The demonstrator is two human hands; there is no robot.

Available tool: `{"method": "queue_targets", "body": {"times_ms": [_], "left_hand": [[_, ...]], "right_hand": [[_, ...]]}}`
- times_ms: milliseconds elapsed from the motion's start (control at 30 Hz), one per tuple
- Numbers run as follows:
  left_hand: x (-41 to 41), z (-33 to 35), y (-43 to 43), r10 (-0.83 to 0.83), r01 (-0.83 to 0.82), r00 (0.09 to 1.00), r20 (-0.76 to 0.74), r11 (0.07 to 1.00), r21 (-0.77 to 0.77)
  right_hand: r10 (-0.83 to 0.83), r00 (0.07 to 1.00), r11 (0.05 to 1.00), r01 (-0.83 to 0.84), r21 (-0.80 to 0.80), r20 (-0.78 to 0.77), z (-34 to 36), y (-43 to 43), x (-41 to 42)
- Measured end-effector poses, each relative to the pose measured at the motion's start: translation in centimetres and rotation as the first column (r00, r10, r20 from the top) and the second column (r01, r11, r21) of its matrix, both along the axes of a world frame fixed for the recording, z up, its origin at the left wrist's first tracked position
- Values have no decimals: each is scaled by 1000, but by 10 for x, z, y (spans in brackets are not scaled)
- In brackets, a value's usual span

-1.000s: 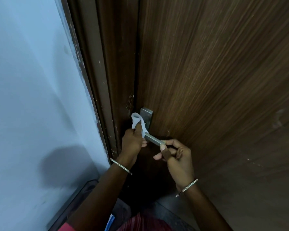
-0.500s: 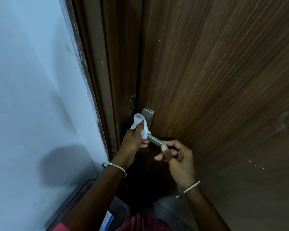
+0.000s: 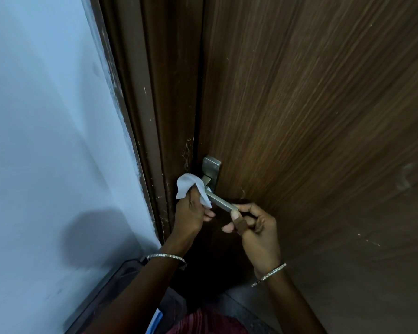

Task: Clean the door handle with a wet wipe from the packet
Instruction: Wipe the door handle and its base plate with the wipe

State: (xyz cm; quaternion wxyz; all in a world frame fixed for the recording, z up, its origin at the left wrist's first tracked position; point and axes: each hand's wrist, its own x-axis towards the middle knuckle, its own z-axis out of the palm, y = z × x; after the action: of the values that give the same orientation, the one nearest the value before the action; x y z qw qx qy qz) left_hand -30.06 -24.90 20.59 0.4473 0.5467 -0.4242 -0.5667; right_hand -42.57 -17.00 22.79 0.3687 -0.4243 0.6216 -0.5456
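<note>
A dark wood-grain door (image 3: 311, 104) fills the right side; its brown frame (image 3: 155, 92) meets a pale blue wall (image 3: 46, 104) on the left. The metal door handle (image 3: 221, 201) projects from a backplate (image 3: 211, 165) near the door edge. The left hand (image 3: 191, 213) clutches a white wet wipe (image 3: 187, 185) against the lever's inner end. The right hand (image 3: 256, 227) pinches the lever's free tip between thumb and forefinger. Each wrist carries a thin bangle (image 3: 167, 257).

The wet wipe (image 3: 191, 188) and left hand (image 3: 191, 213) cover the door handle (image 3: 221, 202) near its base, right hand (image 3: 253, 227) hides the tip; packet's nowhere clear.
</note>
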Motion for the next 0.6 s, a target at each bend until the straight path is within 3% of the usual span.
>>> {"method": "queue_targets", "body": {"times_ms": [200, 233, 300, 400, 600], "left_hand": [[11, -7, 14, 88, -82, 977, -196, 996, 37], [14, -6, 17, 107, -107, 980, -169, 994, 10], [17, -2, 21, 159, -152, 986, 56, 982, -110], [17, 5, 23, 337, -179, 840, 425, 912, -369], [13, 18, 23, 442, -115, 758, 480, 815, -569]], "right_hand": [[6, 1000, 1000, -6, -8, 18, -3, -1, -3], [8, 1000, 1000, -8, -11, 27, -4, -1, -3], [16, 999, 1000, -15, -20, 35, -5, -1, -4], [32, 999, 999, -31, -31, 26, -7, -1, -5], [23, 999, 999, -21, -43, 28, -9, -1, -3]]}}
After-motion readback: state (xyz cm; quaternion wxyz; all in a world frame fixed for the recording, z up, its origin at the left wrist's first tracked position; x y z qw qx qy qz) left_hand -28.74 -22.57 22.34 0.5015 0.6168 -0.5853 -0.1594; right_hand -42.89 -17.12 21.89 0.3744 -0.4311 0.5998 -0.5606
